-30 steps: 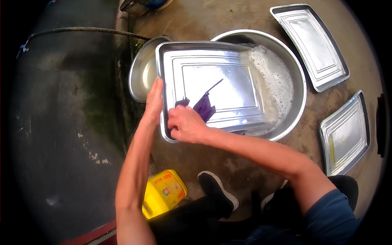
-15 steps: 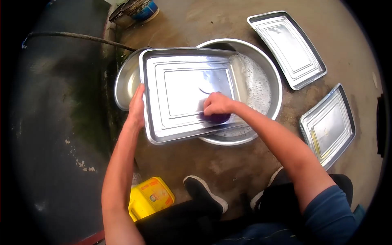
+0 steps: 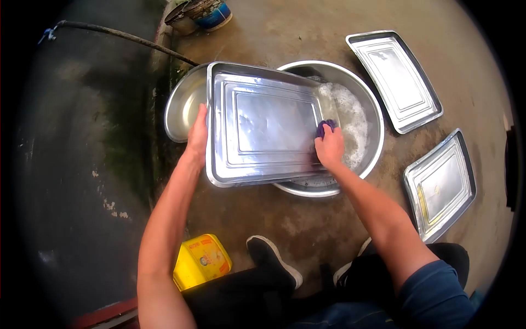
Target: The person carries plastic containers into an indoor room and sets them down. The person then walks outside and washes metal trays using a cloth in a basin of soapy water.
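Note:
A rectangular metal tray [image 3: 274, 120] is tilted over a large round metal basin [image 3: 374, 126] of sudsy water, its far right end down in the basin. My left hand [image 3: 198, 131] grips the tray's left rim, with the fingers hidden behind it. Pressed on the tray's right end is a purple scrubbing cloth [image 3: 325, 127], pinched in my right hand [image 3: 330, 147]. White foam [image 3: 350, 107] floats along the basin's right side.
Two more metal trays, an upper one [image 3: 397, 79] and a lower one [image 3: 441, 183], lie on the wet ground at right. Behind the held tray is a second basin [image 3: 178, 112]. A hose [image 3: 126, 39], buckets [image 3: 211, 13] and a yellow container [image 3: 204, 260] are also around.
My right hand has slid the purple cloth from the tray's lower middle to its right end. The held tray sits slightly further right in view, still in my left hand.

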Tool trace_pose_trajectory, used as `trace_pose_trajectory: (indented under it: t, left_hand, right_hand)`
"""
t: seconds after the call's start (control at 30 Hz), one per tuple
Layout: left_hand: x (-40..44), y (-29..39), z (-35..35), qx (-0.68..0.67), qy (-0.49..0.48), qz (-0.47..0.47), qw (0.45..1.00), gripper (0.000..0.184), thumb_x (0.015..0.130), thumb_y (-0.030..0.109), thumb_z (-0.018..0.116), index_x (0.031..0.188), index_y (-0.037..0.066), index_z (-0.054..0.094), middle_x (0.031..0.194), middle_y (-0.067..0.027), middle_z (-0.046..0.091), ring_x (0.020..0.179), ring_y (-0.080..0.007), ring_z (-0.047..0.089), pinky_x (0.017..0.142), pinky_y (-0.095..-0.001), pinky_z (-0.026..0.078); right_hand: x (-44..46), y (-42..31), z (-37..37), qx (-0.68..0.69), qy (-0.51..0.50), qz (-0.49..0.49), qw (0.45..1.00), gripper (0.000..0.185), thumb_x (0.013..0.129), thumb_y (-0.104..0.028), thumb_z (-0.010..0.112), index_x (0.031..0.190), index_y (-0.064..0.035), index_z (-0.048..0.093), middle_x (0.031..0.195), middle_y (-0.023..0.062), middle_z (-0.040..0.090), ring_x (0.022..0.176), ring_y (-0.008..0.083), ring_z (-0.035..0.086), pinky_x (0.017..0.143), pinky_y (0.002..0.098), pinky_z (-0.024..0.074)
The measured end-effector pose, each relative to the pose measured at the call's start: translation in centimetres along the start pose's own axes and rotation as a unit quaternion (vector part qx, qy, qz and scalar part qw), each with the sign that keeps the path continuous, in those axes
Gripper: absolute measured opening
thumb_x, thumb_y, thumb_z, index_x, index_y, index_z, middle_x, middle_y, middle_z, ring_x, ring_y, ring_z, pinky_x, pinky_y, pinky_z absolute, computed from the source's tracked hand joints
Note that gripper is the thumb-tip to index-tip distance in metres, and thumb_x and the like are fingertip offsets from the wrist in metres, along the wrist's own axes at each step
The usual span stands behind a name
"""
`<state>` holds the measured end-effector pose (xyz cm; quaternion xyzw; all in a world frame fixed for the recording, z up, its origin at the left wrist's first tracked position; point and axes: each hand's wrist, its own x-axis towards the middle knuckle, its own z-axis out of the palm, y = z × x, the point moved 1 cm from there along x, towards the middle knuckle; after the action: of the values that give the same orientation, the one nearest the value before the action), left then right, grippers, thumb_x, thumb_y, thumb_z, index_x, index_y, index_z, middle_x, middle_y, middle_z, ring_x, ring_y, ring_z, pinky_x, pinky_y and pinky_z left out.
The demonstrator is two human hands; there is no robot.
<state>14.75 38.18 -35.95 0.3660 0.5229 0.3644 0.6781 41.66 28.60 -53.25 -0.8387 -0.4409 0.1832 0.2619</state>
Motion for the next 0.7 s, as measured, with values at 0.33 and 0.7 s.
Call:
trace_pose_trajectory:
  t: [0.33, 0.7]
  left_hand:
    - [-1.7, 1.4, 2.8, -0.013, -0.084, 0.102, 0.991, 0.068, 0.097, 0.059, 0.017, 0.142, 0.010, 0.032, 0.131, -0.0082, 0.048, 0.117, -0.0185, 0.048, 0.100, -0.0318, 0.040]
    - [-4.3, 3.0, 4.2, 0.261, -0.176, 0.186, 0.931, 0.114, 0.057, 0.035, 0.078, 0.147, 0.006, 0.014, 0.137, -0.0129, 0.034, 0.129, -0.0243, 0.034, 0.108, -0.0347, 0.026]
  right_hand:
    - [-2.1, -17.9, -3.5, 0.582, -0.151, -0.078, 0.796, 0.031, 0.075, -0.017, 0.067, 0.103, -0.0031, 0.068, 0.085, 0.0065, 0.067, 0.073, 0.0152, 0.064, 0.069, 0.0267, 0.0516]
    - [0.8, -24.4, -4.5, 0.461, 0.096, -0.205, 0.858, 0.027, 0.071, -0.023, 0.064, 0.094, -0.0095, 0.071, 0.079, 0.0128, 0.059, 0.074, 0.0309, 0.060, 0.067, 0.0389, 0.0492]
